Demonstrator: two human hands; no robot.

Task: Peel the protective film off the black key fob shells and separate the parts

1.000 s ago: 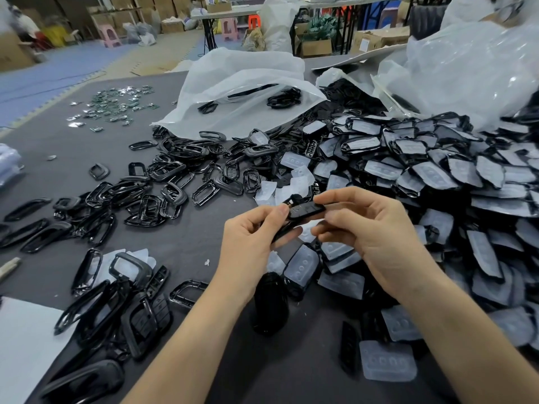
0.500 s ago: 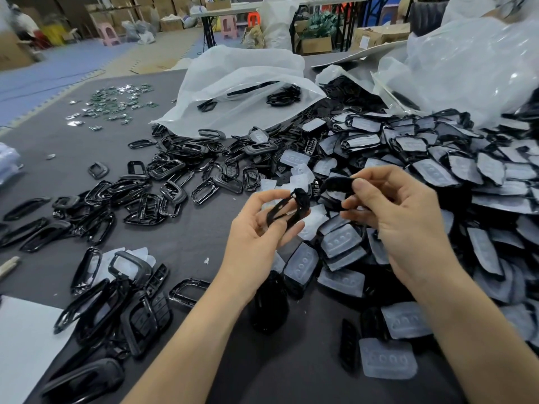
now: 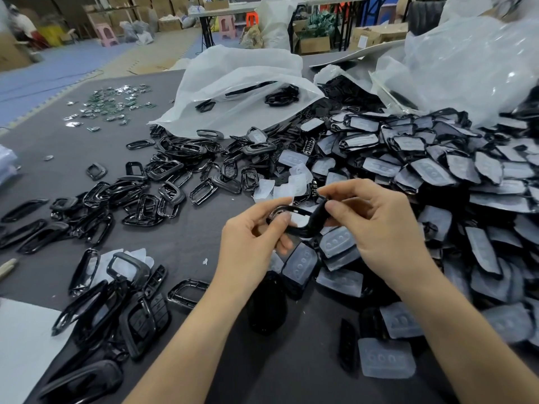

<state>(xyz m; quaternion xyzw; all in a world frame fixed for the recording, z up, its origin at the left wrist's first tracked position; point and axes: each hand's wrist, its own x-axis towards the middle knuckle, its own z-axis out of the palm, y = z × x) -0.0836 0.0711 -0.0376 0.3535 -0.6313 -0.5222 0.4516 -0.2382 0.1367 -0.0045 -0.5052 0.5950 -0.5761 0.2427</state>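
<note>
Both hands meet above the table's middle over one black key fob frame [image 3: 300, 225]. My left hand [image 3: 250, 243] pinches the frame's left end between thumb and fingers. My right hand [image 3: 379, 228] pinches a black shell part [image 3: 319, 212] at the frame's right end. Whether the two black parts are joined or apart, I cannot tell. A big heap of film-covered shells [image 3: 431, 176] lies to the right. Bare black frames [image 3: 163, 193] are scattered to the left.
A grey mat [image 3: 186, 246] covers the table. White plastic bags [image 3: 239, 91] lie at the back. Peeled clear films [image 3: 385, 361] sit near my right forearm. Small green circuit boards [image 3: 113, 103] lie far left. A white sheet [image 3: 20, 345] is at the near left corner.
The hands, which pulled apart with one piece each half a second ago, have come back together; the right hand's part now sits against the frame held by the left.
</note>
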